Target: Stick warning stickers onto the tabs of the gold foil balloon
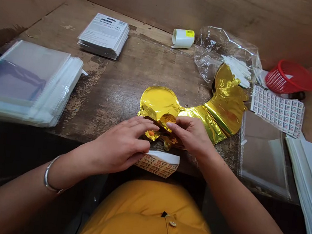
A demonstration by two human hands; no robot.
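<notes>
A shiny gold foil piece (160, 100) lies near the table's front edge, its crumpled lower part between my hands. My right hand (192, 134) pinches that foil between thumb and fingers. My left hand (124, 141) is bent over the foil's left side, and a sheet of small printed stickers (160, 165) sticks out from beneath its thumb, over the table edge. More gold foil (228, 99) spreads to the right and back, partly folded. The left palm and the exact grip on the sticker sheet are hidden.
Clear plastic sleeves (29, 82) are stacked at left, printed cards (105, 33) behind. A white roll (183, 39), a clear bag (209, 55) with white sticks and a red basket (288, 78) stand at the back. Another sticker sheet (277, 111), a sleeve (265, 153) and white cards (307, 181) lie right.
</notes>
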